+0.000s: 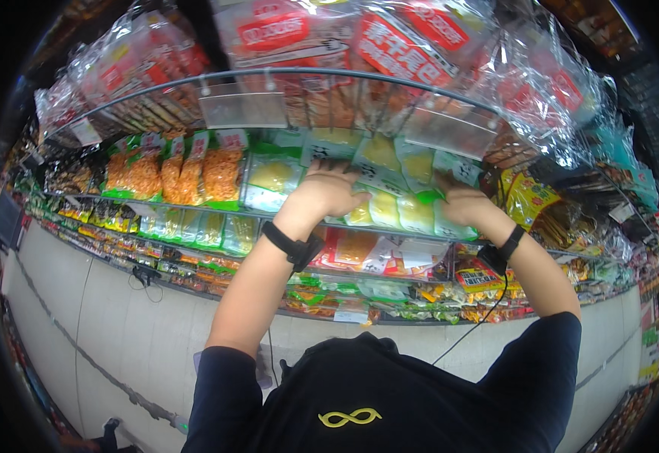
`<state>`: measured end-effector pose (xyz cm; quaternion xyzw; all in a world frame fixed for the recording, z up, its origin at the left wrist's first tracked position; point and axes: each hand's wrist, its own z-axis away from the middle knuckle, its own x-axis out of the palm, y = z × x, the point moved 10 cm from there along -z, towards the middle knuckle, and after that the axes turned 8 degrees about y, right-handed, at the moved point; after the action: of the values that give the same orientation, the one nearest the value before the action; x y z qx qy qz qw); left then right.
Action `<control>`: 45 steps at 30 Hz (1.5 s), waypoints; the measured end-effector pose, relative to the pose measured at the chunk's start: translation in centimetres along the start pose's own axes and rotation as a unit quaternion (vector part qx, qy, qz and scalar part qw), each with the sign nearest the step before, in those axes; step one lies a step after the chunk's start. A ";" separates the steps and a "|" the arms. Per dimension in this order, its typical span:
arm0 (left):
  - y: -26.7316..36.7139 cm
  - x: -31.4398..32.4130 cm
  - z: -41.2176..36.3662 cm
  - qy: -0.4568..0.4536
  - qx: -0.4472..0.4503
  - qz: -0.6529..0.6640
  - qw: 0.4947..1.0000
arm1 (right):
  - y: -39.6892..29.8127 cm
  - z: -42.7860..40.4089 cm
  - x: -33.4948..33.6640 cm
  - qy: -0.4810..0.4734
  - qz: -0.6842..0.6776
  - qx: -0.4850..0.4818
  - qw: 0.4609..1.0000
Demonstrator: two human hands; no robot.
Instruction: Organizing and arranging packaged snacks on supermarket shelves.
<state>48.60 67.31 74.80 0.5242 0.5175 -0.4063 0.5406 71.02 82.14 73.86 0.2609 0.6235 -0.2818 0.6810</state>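
Observation:
Clear-and-green plastic packets of pale yellow food (385,209) lie in overlapping rows on a wire-fronted shelf before me. My left hand (329,189) is palm down over the left part of these packets, its fingers apart and its thumb pointing right. At the right end of the rows, my right hand (461,199) touches the packets. Its fingertips are in shade, and whether they grip a packet's edge is unclear. Between both hands, an upper row of packets (383,156) leans against the back. A black wrist strap with a small box (298,249) circles my left forearm; my right wrist wears another (499,255).
Reddish-orange packed snacks (182,175) fill the shelf to the left. Above runs a wire rail (329,72) with clear label holders, holding large red-and-clear bags (289,39). Lower shelves carry red packets (357,249). A cable (474,331) hangs from my right wrist over the tiled floor (136,323).

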 end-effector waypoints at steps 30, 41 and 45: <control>-22.0 -6.8 1.2 0.256 -0.165 0.125 0.944 | -1.5 -2.4 -2.6 0.010 0.027 0.007 1.000; -14.9 -6.7 3.3 0.074 -0.112 -0.025 0.991 | -2.4 -0.6 -2.9 0.000 -0.008 0.047 0.999; -13.1 -8.2 4.1 0.055 -0.082 -0.058 0.993 | -1.4 0.0 -2.6 0.018 0.014 0.039 0.999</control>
<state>35.15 60.88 80.60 0.4689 0.6073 -0.3639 0.5281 69.88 81.34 76.43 0.3010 0.6208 -0.2918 0.6625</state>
